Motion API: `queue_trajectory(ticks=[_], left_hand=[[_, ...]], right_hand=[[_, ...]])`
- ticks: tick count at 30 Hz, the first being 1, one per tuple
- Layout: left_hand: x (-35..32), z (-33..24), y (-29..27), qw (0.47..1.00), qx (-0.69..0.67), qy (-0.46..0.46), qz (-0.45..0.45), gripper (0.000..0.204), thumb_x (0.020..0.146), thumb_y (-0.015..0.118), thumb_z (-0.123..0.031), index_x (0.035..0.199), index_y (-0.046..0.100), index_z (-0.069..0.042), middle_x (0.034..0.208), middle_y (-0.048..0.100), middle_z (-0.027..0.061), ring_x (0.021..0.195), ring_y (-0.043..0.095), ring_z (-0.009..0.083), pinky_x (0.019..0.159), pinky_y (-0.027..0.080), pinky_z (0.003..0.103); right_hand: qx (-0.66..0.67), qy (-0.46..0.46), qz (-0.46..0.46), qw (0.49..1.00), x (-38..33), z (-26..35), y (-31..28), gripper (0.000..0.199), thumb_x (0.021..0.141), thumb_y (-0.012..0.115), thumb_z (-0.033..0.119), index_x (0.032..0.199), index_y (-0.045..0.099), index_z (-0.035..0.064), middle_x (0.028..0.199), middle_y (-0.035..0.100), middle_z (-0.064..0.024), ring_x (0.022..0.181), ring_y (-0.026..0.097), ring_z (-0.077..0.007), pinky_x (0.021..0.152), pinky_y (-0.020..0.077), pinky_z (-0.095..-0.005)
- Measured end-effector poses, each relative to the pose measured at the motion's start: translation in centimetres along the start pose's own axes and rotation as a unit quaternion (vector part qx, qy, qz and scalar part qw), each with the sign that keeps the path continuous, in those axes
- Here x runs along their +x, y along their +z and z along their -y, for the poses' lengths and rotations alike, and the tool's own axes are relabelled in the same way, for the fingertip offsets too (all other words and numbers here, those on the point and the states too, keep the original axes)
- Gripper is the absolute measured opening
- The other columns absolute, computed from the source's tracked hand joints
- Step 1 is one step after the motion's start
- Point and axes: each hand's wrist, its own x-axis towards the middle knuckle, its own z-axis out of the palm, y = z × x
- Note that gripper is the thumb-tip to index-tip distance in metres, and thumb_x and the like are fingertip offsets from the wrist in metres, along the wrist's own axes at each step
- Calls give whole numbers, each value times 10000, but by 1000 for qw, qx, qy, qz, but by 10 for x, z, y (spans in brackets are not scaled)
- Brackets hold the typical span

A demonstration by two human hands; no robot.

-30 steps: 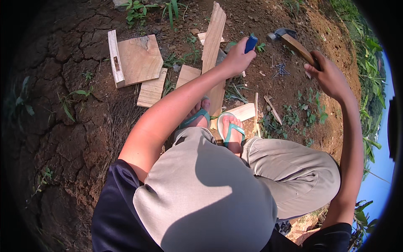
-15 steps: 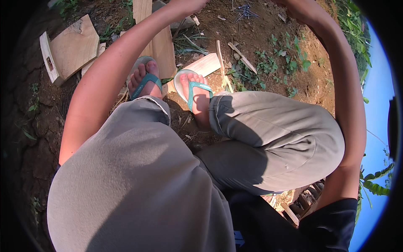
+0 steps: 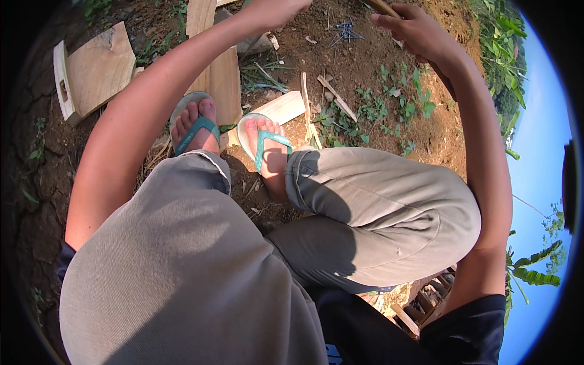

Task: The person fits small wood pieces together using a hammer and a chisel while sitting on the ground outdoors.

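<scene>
My right hand (image 3: 420,35) is closed around a wooden handle (image 3: 383,7) at the upper right. The far end of that tool lies beyond the upper edge, so its kind does not show. Cut off by the top edge, my left hand (image 3: 285,11) has its fingers curled together; what they hold, if anything, is hidden. On the soil between the two hands lies a small heap of nails (image 3: 347,33). Pale wooden boards (image 3: 225,82) lie beneath my left forearm, running up toward the top edge.
Left of my forearm rests a joined wooden piece (image 3: 100,70) with a slotted end. A short board (image 3: 285,108) and thin wood strips (image 3: 337,98) lie beside my sandalled feet. Small green weeds (image 3: 377,109) grow on the soil. A grey stone (image 3: 254,45) sits beside the boards.
My right hand has come lower into view, now showing the wooden handle in its grip. A little more of my left hand shows at the top edge. The whole view has shifted slightly.
</scene>
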Motion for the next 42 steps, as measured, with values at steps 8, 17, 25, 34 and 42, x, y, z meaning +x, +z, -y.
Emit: queue_trajectory(ticks=[8,17,25,34,42], left_hand=[[12,22,12,990,88,113,10,195,861,575,-206,968,561,-43,767,578,73,719,574,202,685,466,381],[5,22,24,985,73,157,6,268,852,587,-215,1012,568,0,847,623,126,815,603,251,782,488,403],[4,25,19,989,43,138,-5,213,846,589,-209,959,580,-28,783,582,81,747,554,201,708,460,381],[6,29,16,994,2,108,-14,175,849,598,-188,934,576,-36,749,545,30,719,521,156,661,426,358],[10,37,27,984,45,173,-14,204,851,597,-198,922,558,-11,755,547,60,743,532,173,700,449,367]], right_hand=[[-3,32,-19,999,8,-4,2,370,999,653,383,969,640,14,696,504,6,610,471,-120,546,396,-344],[61,-26,-65,996,10,-32,37,450,1017,621,444,1237,599,52,774,558,-9,703,554,-149,656,458,-349],[71,-109,-160,979,10,-46,67,204,1001,621,243,1057,541,64,765,533,-40,683,513,-157,666,448,-365],[23,-78,-167,983,15,-40,63,236,957,619,202,1120,558,44,818,619,-132,757,632,-262,732,491,-422],[39,-97,-139,985,13,-43,63,190,975,623,234,990,510,82,730,497,-8,596,489,-126,560,417,-340]])
